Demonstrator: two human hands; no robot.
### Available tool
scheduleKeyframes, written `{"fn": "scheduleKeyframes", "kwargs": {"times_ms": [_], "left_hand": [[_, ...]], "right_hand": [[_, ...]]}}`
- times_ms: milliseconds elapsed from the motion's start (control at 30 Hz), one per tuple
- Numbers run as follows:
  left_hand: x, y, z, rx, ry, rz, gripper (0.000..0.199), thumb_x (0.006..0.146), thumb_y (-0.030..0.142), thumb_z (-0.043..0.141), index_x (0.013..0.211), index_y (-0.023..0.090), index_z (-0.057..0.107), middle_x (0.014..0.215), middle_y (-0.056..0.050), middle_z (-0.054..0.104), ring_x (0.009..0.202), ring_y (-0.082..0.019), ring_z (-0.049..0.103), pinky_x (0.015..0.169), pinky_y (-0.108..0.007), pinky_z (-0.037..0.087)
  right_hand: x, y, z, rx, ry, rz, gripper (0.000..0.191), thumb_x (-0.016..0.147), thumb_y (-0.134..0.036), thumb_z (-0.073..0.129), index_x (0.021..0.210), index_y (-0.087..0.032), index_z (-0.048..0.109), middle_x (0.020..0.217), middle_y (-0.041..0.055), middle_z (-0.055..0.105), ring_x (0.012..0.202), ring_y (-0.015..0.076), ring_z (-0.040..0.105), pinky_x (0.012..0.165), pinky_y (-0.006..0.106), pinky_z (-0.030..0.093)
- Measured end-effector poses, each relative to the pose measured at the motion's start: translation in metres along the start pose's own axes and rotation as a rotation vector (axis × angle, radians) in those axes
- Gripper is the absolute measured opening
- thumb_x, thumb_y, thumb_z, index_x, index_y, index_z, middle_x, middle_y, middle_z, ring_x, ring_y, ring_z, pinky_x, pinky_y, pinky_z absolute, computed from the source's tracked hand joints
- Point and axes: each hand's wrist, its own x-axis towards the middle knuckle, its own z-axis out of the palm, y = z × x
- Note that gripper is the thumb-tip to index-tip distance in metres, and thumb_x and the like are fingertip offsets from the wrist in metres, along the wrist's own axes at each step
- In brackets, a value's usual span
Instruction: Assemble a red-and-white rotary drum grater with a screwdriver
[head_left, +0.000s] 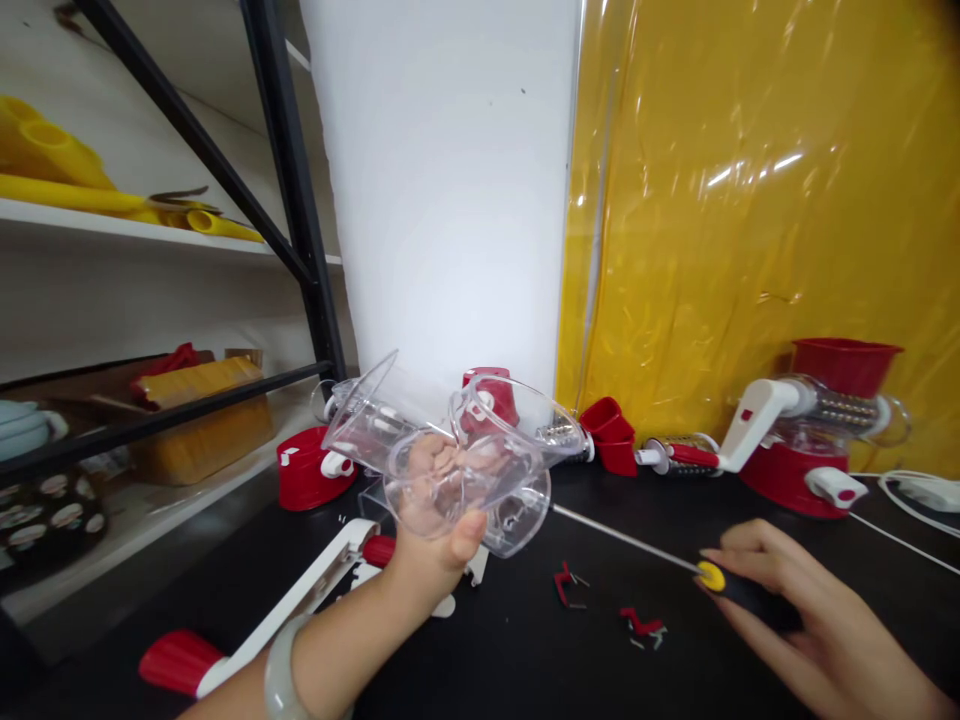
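Note:
My left hand [442,500] grips a clear plastic housing [517,460] from below, its fingers seen through the transparent walls. In my right hand [802,610] is a screwdriver [712,576] with a black and yellow handle. Its long metal shaft points left, and the tip end meets or passes behind the housing's lower right side; the exact contact cannot be made out. Below the shaft, small red parts [641,622] lie with screws on the black table [525,670]. A white crank arm with a red knob [180,660] rests beside my left forearm.
An assembled red and white rotary grater [817,430] stands at the right, near a white cable [915,515]. Behind the housing are a red base [311,470], red cups [609,435] and a metal drum [679,455]. Shelving [289,150] rises at the left.

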Motion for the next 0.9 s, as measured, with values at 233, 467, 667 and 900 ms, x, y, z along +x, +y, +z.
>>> {"fn": "scheduleKeyframes", "kwargs": {"times_ms": [233,467,667,900], "left_hand": [[-0.002,0.009,0.007,0.007,-0.031,0.115,0.044,0.079,0.059,0.062,0.099,0.019,0.063,0.089,-0.009,0.066,0.088,-0.026,0.066,0.073,-0.04,0.056],[0.001,0.009,0.007,-0.059,-0.01,0.05,0.041,0.075,0.055,0.065,0.099,0.022,0.064,0.087,-0.009,0.07,0.09,-0.03,0.066,0.078,-0.047,0.056],[0.003,0.007,0.008,-0.054,0.084,0.057,0.047,0.069,0.056,0.07,0.1,0.022,0.062,0.085,-0.008,0.068,0.087,-0.029,0.065,0.079,-0.046,0.055],[0.002,0.008,0.007,-0.034,-0.019,0.034,0.041,0.075,0.049,0.067,0.105,0.022,0.059,0.089,-0.008,0.069,0.085,-0.028,0.067,0.077,-0.046,0.056]], "right_hand": [[-0.007,-0.004,0.005,0.028,-0.142,0.292,0.032,0.088,-0.038,0.06,0.116,-0.022,0.06,0.102,0.0087,0.072,0.09,0.0229,0.072,0.077,0.029,0.061],[-0.023,-0.006,0.0,-0.033,-0.296,0.19,0.048,0.091,-0.037,0.059,0.138,-0.033,0.053,0.139,0.0046,0.059,0.123,0.0279,0.059,0.097,0.038,0.054],[0.007,-0.017,0.003,0.081,-0.177,0.137,0.023,0.09,-0.033,0.06,0.111,-0.027,0.067,0.104,0.0061,0.071,0.096,0.0196,0.071,0.085,0.026,0.059],[0.013,-0.009,0.001,0.044,-0.101,0.097,0.019,0.086,-0.036,0.064,0.1,-0.023,0.068,0.089,0.0054,0.073,0.077,0.0179,0.072,0.068,0.023,0.059]]}}
